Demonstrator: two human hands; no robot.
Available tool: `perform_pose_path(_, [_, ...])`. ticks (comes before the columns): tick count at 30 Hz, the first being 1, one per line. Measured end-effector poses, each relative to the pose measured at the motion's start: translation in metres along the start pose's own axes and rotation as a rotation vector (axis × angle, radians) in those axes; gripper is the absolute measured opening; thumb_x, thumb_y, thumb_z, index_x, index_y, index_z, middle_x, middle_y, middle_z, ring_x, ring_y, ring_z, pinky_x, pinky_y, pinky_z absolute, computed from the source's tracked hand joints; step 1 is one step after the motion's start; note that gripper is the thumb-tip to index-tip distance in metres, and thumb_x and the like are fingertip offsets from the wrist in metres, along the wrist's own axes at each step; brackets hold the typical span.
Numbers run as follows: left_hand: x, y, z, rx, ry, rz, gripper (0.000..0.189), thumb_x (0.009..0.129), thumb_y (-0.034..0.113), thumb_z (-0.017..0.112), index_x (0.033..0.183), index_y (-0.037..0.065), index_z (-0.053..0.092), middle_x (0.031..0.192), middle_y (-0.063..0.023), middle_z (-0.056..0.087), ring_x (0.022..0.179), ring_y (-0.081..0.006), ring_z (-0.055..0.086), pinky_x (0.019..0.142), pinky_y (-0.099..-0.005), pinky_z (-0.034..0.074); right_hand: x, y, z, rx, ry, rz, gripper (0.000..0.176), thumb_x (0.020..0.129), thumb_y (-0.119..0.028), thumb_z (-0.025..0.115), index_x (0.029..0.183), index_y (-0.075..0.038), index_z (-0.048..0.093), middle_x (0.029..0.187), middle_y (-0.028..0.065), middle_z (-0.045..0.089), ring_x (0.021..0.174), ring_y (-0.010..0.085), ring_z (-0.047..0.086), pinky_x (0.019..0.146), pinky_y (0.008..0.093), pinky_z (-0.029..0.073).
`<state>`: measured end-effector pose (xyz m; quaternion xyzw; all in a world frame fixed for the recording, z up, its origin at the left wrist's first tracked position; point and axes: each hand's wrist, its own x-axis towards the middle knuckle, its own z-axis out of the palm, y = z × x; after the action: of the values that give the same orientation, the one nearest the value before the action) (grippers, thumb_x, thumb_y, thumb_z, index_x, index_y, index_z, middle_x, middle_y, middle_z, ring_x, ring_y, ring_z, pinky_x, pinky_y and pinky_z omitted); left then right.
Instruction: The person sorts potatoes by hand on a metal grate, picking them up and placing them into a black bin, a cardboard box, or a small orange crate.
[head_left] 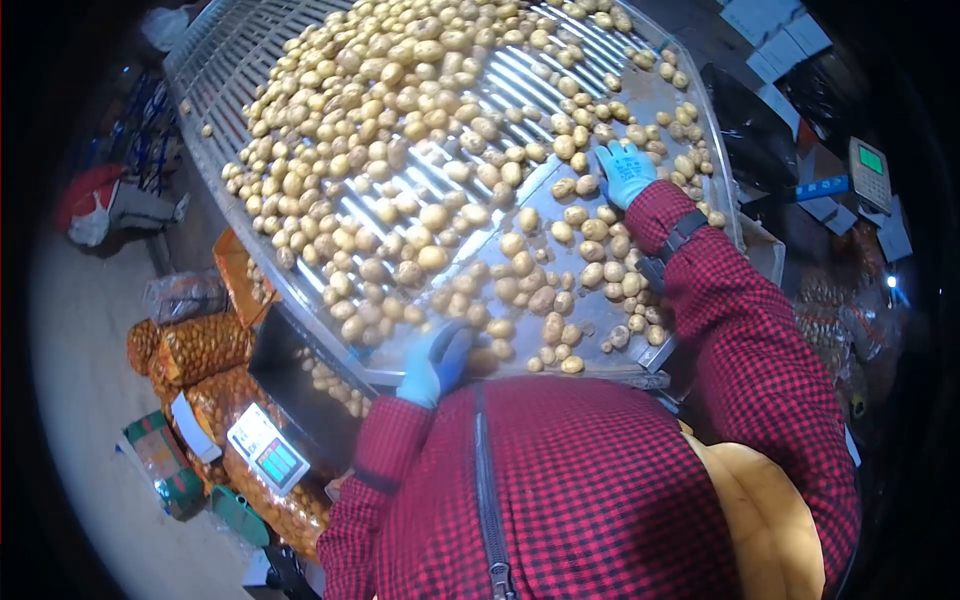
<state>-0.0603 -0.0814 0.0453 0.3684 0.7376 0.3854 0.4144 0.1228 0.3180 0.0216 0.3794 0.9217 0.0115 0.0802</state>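
Note:
Many potatoes [385,85] lie spread over a metal sorting table with a grate of bars [520,78] and a flat sheet-metal part. My right hand [626,174], in a light blue glove, reaches in among the potatoes on the right side of the flat part, fingers stretched forward and palm down. At the table's near left edge, my left hand [437,362], in a blue glove, is smeared by motion beside several potatoes [490,352]. Its fingers do not show clearly.
Filled orange mesh sacks [205,348] stand on the floor at left, by a black chute [305,375] with potatoes and a scale display [268,450]. Another scale display [869,172] is at right, near black plastic bags [750,130] and white boxes [790,45].

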Motion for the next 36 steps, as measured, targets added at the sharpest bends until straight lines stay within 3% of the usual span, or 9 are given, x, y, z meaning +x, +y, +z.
perform_pose_path(8, [-0.009,0.011,-0.012,-1.132,0.020,-0.374,0.061,0.100,0.042,0.054,0.144,0.001,0.041,0.135,-0.0141,0.054,0.120,-0.0237,0.056,0.100,-0.0382,0.048,-0.019,-0.039,-0.033,1.053,0.038,0.184,0.033,0.089,-0.030,0.070,0.112,-0.006,0.067,0.100,0.0150,0.070,0.089,0.0236,0.068,0.079,0.0353,0.055])
perform_pose_path(10, [-0.009,0.006,-0.015,-1.289,0.003,-0.319,0.064,0.098,0.048,0.054,0.145,0.007,0.040,0.140,-0.0165,0.050,0.126,-0.0294,0.051,0.102,-0.0432,0.047,-0.010,-0.072,-0.001,1.464,-0.142,-0.193,0.035,0.093,-0.022,0.067,0.121,-0.002,0.063,0.107,0.0100,0.071,0.096,0.0154,0.065,0.085,0.0284,0.054])
perform_pose_path(16, [-0.002,-0.024,-0.016,-1.681,0.218,-0.326,0.059,0.096,0.049,0.057,0.142,0.015,0.044,0.142,-0.0195,0.047,0.133,-0.0355,0.045,0.103,-0.0502,0.046,0.000,-0.202,-0.065,0.580,-0.072,-0.394,0.039,0.094,-0.036,0.059,0.131,-0.022,0.060,0.123,0.0111,0.065,0.111,0.0319,0.063,0.092,0.0418,0.050])
perform_pose_path(20, [-0.021,-0.022,-0.025,-1.643,0.301,-0.402,0.045,0.097,0.039,0.062,0.121,0.002,0.055,0.113,-0.0170,0.062,0.097,-0.0256,0.062,0.077,-0.0362,0.056,0.038,-0.241,-0.033,0.262,-0.175,-0.563,0.046,0.090,-0.017,0.054,0.134,-0.029,0.057,0.137,0.0115,0.056,0.120,0.0312,0.059,0.098,0.0447,0.048])
perform_pose_path(24, [-0.028,-0.048,-0.020,-1.567,0.272,-0.409,0.041,0.099,0.034,0.060,0.120,-0.001,0.056,0.102,-0.0133,0.060,0.081,-0.0196,0.058,0.065,-0.0302,0.053,0.046,-0.240,-0.051,0.372,-0.229,-0.519,0.046,0.082,-0.021,0.065,0.128,-0.025,0.062,0.125,0.0116,0.064,0.117,0.0303,0.060,0.095,0.0426,0.049])
perform_pose_path(29, [-0.033,-0.030,-0.029,-1.322,0.089,-0.247,0.060,0.101,0.047,0.048,0.152,0.017,0.033,0.133,-0.0202,0.053,0.077,-0.0146,0.053,0.061,-0.0222,0.046,0.009,-0.223,-0.078,1.132,-0.609,-0.444,0.047,0.087,-0.035,0.074,0.128,-0.015,0.063,0.099,0.0061,0.069,0.073,0.0133,0.062,0.073,0.0284,0.051])
perform_pose_path(30, [-0.031,-0.029,-0.029,-1.407,0.022,-0.258,0.061,0.101,0.049,0.047,0.152,0.017,0.034,0.133,-0.0202,0.053,0.073,-0.0144,0.052,0.059,-0.0222,0.045,-0.002,-0.223,-0.101,1.129,-0.843,-0.396,0.050,0.088,-0.041,0.072,0.130,-0.016,0.062,0.102,0.0099,0.071,0.086,0.0196,0.067,0.080,0.0332,0.052])
perform_pose_path(33, [-0.027,-0.018,-0.037,-1.552,-0.151,-0.277,0.064,0.099,0.056,0.045,0.149,0.016,0.038,0.127,-0.0178,0.058,0.060,-0.0138,0.047,0.052,-0.0225,0.041,-0.002,-0.239,-0.081,0.597,-0.314,-0.577,0.061,0.086,-0.050,0.066,0.137,-0.018,0.055,0.133,0.0149,0.060,0.120,0.0320,0.059,0.098,0.0448,0.047])
perform_pose_path(36, [-0.032,-0.042,-0.034,-1.361,-0.188,-0.271,0.063,0.099,0.055,0.045,0.145,0.012,0.042,0.116,-0.0139,0.063,0.060,-0.0138,0.046,0.051,-0.0234,0.040,-0.006,-0.262,-0.069,0.216,-0.286,-0.695,0.067,0.085,-0.042,0.068,0.146,-0.027,0.043,0.154,0.0171,0.036,0.128,0.0374,0.052,0.101,0.0465,0.047])
